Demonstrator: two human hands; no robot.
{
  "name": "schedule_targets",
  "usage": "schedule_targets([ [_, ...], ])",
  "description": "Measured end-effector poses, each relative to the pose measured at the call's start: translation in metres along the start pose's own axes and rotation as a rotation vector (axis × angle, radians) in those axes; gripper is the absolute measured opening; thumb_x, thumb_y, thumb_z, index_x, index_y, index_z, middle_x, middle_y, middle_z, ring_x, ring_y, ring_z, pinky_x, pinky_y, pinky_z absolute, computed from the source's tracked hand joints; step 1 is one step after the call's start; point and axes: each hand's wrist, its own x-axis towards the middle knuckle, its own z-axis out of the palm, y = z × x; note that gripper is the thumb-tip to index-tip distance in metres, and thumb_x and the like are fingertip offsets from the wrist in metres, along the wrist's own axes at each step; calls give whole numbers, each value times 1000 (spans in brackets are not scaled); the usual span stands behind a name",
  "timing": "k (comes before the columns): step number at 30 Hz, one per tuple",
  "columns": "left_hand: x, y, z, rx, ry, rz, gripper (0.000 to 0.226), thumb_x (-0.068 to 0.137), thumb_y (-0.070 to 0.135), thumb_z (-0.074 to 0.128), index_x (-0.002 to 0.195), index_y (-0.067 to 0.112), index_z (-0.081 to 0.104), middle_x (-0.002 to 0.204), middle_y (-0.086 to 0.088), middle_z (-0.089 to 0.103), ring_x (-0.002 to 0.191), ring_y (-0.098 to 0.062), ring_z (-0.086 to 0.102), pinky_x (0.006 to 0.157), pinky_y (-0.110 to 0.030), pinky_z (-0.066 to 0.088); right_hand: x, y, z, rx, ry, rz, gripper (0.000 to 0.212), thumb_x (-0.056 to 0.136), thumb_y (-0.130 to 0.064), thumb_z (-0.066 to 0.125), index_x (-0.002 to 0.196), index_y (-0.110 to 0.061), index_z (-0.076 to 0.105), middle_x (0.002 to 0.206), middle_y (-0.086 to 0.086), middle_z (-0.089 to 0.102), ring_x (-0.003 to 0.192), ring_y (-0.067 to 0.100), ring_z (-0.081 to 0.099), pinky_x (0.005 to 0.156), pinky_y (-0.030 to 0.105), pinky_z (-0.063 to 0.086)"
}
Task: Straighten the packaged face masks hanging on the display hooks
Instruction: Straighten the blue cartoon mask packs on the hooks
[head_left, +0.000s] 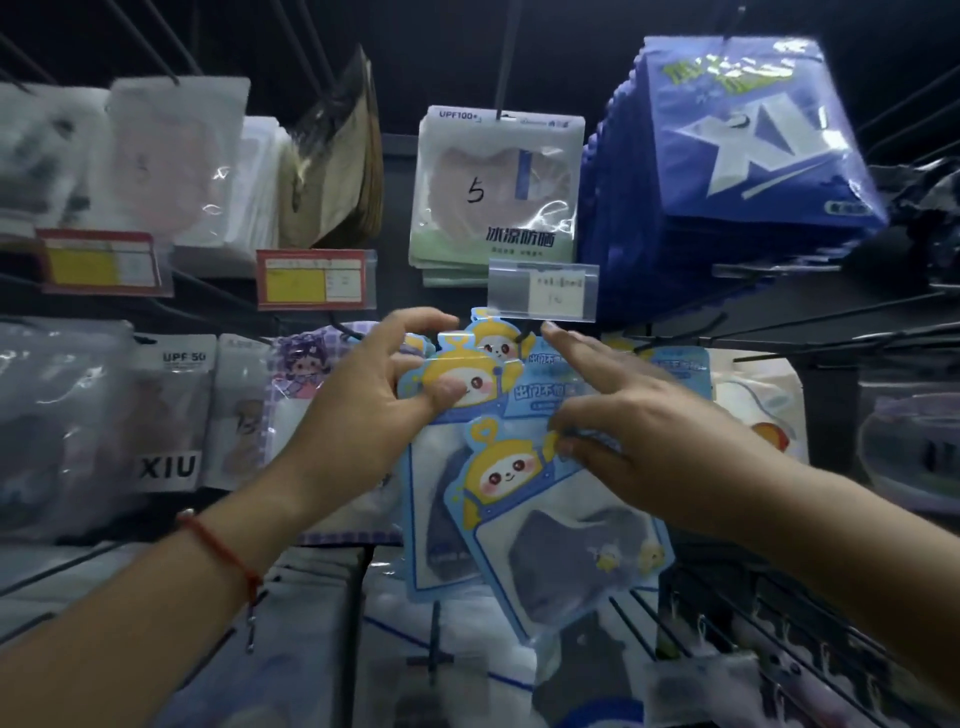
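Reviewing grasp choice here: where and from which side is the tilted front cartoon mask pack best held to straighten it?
Probably pinch the tilted front cartoon mask pack at its stiff printed header, from the front-right, where the right hand already is; the window below is soft film.

1. You see a bunch of light-blue mask packs (470, 384) with a yellow cartoon character, hanging on a display hook (524, 332).
2. The front pack (566, 540) sits lower, tilted, its clear window showing a dark mask.

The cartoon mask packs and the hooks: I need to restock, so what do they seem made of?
The cartoon mask packs look like glossy printed plastic film with a clear window showing the dark mask. The hooks look like thin dark wire, probably coated metal.
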Motion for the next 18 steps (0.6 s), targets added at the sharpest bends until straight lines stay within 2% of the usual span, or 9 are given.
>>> schedule_targets([
  [2,3,-1,4,59,42,56,25,89,23,72,110,36,70,104,9,76,99,-11,72,91,-47,57,0,1,-1,-59,39,-40,13,94,-32,60,93,-28,72,161,9,19,148,27,21,116,41,23],
  [5,6,4,10,104,79,125,22,90,20,69,106,36,72,107,28,71,102,2,68,95,-30,55,1,1,-6,-131,117,-99,16,88,-33,57,86,-27,72,156,15,32,141,36,35,112,46,27],
  [9,12,5,19,95,110,185,26,92,15,68,111,33,70,101,38,65,102,8,66,92,-17,53,8,7,-16,-162,74,-120,19,87,-35,55,88,-28,72,157,17,29,145,36,26,117,48,26],
  [12,20,7,24,79,141,214,26,93,15,68,114,31,69,99,36,66,103,10,65,90,-13,51,11,13,-22,-209,61,-113,21,85,-37,54,89,-29,73,159,17,25,148,34,19,120,42,17],
  [18,36,6,29,108,162,224,24,94,18,68,117,19,73,107,19,70,100,8,66,88,-17,54,16,17,-31,-238,37,-99,16,89,-36,57,90,-32,72,162,13,16,150,32,9,120,43,12],
])
